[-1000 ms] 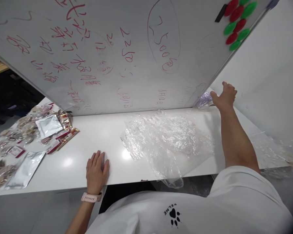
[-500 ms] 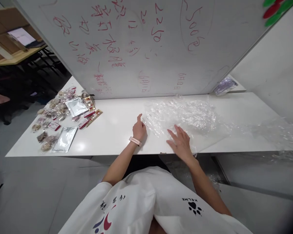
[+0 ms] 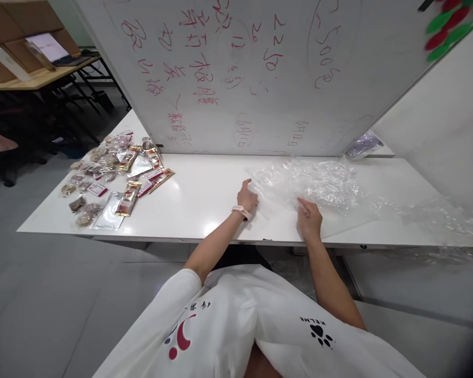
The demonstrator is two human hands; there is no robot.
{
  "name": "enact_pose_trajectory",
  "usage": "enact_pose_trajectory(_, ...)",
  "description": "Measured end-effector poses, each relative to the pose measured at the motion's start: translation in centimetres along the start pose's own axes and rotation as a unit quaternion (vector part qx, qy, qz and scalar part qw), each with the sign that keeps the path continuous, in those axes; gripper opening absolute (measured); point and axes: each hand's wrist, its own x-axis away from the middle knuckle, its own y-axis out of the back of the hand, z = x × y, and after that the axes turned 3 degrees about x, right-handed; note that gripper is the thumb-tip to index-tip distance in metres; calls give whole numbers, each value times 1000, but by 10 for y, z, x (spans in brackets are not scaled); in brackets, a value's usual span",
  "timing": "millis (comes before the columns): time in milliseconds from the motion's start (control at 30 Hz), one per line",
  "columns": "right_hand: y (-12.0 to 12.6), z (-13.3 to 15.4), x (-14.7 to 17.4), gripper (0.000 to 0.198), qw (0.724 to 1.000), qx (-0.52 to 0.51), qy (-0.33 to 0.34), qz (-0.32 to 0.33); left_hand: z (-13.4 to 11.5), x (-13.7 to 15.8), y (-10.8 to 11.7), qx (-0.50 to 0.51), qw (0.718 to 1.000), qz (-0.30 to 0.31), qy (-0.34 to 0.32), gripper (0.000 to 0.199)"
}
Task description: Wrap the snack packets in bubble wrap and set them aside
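Note:
A heap of clear, crinkled plastic bags (image 3: 327, 184) lies on the white table in front of me. My left hand (image 3: 247, 198) is at the heap's left edge, its fingers curled in on the thin plastic and the thumb sticking out. Further right, my right hand (image 3: 310, 219) is closed, thumb and forefinger pinching the near side of the clear plastic. The fingers partly hide what each hand grips. Both wrists rest close to the table's front edge.
Small packets (image 3: 102, 163) are piled on the table's left end. A gold packet (image 3: 129, 198) lies over a silver pouch (image 3: 109, 214) there. Behind stands a whiteboard (image 3: 228, 115) with red writing. More clear plastic (image 3: 445, 226) trails over the right end, and a purple-tinted bundle (image 3: 364, 144) sits behind.
My right hand has gone from spread fingers to a pinch on the plastic. My left hand stays at the heap's left edge. Gold packets now lie over both silver pouches. The view has shifted.

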Motion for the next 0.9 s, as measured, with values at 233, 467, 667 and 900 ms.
enact_pose_trajectory(233,26,-21,-25,46,982,168,-25,-84,34,25,151,-249,967,14,-55,73)
enact_pose_trajectory(467,27,84,4,50,954,224,175,-98,48,79,220,-496,833,-220,-113,64)
enact_pose_trajectory(667,-53,130,48,46,914,167,318,187,99,99,278,-414,785,-452,87,82)
enact_pose_trajectory(900,-82,104,51,52,894,217,301,249,126,101,313,-370,801,-465,73,62)
